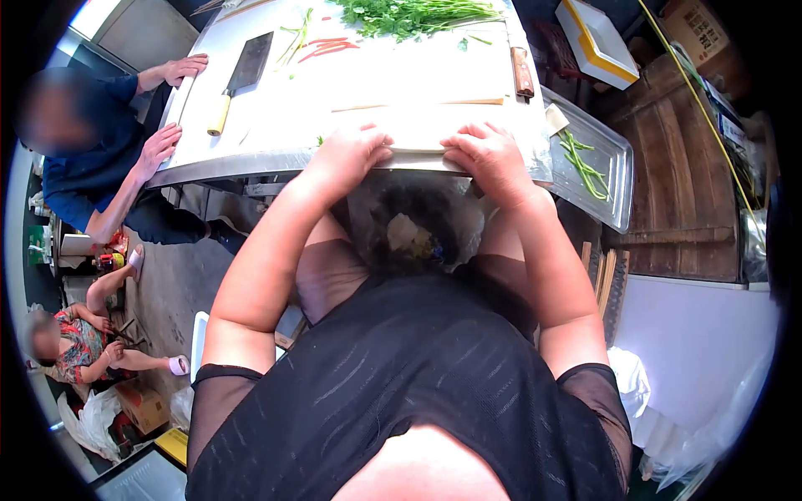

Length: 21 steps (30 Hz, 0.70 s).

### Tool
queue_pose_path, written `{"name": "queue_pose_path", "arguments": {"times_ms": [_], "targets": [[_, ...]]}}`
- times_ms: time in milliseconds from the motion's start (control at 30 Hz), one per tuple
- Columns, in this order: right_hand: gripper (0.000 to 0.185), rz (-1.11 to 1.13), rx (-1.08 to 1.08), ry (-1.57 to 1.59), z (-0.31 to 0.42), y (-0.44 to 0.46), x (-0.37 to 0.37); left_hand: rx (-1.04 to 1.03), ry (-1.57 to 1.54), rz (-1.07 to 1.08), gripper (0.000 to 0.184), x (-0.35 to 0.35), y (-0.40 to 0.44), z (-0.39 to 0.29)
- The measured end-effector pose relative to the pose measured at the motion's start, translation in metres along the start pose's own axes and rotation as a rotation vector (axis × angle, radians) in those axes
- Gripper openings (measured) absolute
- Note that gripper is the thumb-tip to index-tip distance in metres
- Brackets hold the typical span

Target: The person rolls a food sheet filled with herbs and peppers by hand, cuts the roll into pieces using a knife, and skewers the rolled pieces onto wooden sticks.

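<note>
Pinching a smooth, pale, straight edge [418,153]: curled left hand [349,154] and curled right hand [491,159].

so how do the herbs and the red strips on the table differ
The herbs are green and leafy; the red strips are red and slim. The herbs form a big heap, while the red strips make a small, loose group. Both lie on the table.
</note>
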State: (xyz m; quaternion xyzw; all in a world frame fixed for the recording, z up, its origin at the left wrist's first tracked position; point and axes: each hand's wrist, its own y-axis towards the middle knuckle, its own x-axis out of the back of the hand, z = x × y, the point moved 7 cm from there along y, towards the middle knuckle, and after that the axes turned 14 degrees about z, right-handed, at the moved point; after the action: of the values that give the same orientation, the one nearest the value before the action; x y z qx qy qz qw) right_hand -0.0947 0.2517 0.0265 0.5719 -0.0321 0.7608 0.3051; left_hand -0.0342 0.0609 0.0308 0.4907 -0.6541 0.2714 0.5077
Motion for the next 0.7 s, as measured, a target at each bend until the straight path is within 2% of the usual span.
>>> {"name": "queue_pose_path", "arguments": {"times_ms": [67, 100, 133, 167, 200, 267, 333, 367, 400, 433, 467, 533, 600, 700], "targets": [[0.016, 0.001, 0.029, 0.002, -0.005, 0.003, 0.004, 0.028, -0.219, 0.123, 0.017, -0.007, 0.008, 0.018], [0.018, 0.027, -0.010, 0.135, -0.014, 0.004, 0.003, 0.098, -0.344, 0.176, 0.018, -0.010, 0.009, 0.027], [0.019, 0.052, -0.050, 0.265, -0.022, 0.006, 0.002, 0.097, -0.344, 0.174, 0.018, -0.009, 0.011, 0.030], [0.018, 0.119, -0.151, 0.440, -0.031, 0.007, -0.004, 0.208, -0.515, 0.206, 0.018, -0.012, 0.011, 0.040], [0.018, 0.121, -0.152, 0.440, -0.033, 0.008, -0.002, 0.320, -0.687, 0.240, 0.017, -0.016, 0.009, 0.045], [0.013, 0.259, -0.235, 0.610, -0.040, 0.010, -0.011, 0.317, -0.730, 0.226, 0.017, -0.013, 0.010, 0.044], [0.011, 0.255, -0.223, 0.578, -0.042, 0.013, -0.011, 0.334, -0.752, 0.291, 0.015, -0.018, 0.010, 0.047], [0.011, 0.190, -0.122, 0.454, -0.037, 0.016, -0.005, 0.336, -0.752, 0.288, 0.015, -0.019, 0.009, 0.046], [0.011, 0.125, -0.022, 0.329, -0.031, 0.018, 0.000, 0.271, -0.529, 0.231, 0.014, -0.012, 0.012, 0.041], [0.011, 0.127, -0.019, 0.329, -0.029, 0.017, -0.003, 0.205, -0.306, 0.174, 0.014, -0.006, 0.014, 0.035], [0.012, 0.094, -0.011, 0.232, -0.026, 0.016, -0.002, 0.208, -0.307, 0.172, 0.014, -0.008, 0.011, 0.034], [0.012, 0.062, -0.003, 0.136, -0.020, 0.013, 0.001, 0.012, 0.032, -0.001, 0.013, 0.004, 0.005, 0.010], [0.014, -0.023, 0.065, -0.188, -0.004, 0.007, 0.009, 0.005, 0.073, -0.030, 0.014, 0.005, -0.001, 0.003], [0.017, -0.030, 0.039, -0.179, -0.004, 0.005, 0.010, -0.020, 0.220, -0.079, 0.017, 0.003, -0.007, 0.000]]}}
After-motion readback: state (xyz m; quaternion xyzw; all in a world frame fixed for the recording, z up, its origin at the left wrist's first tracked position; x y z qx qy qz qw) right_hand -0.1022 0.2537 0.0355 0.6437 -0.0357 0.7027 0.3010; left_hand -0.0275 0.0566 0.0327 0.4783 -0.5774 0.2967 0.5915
